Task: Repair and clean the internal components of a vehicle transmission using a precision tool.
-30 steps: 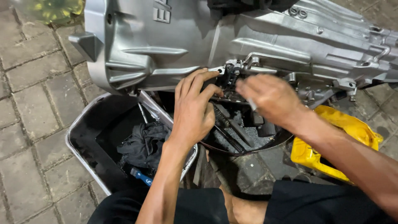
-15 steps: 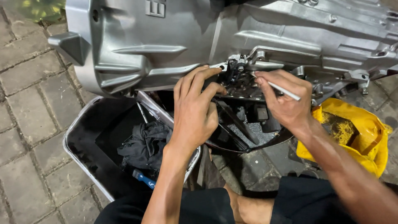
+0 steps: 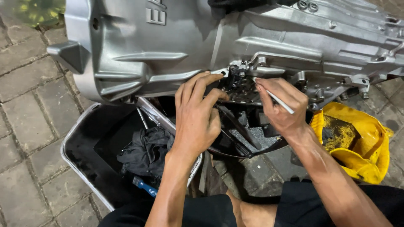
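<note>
Hands close together: left (image 3: 197,122) pressed flat on gearbox (image 3: 252,46), right (image 3: 281,110) pinching rod (image 3: 281,102). Go slow, hold steady.

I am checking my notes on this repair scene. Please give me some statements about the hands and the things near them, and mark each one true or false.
1. The right hand holds a thin silver tool. True.
2. The left hand rests flat on the brick paving. False: its fingers touch the underside of the silver metal housing.
3. A dark rag lies in the black tray. True.
4. The yellow container is left of the tray. False: it sits at the right, past the right forearm.
5. A blue-handled tool lies in the tray. True.
</note>
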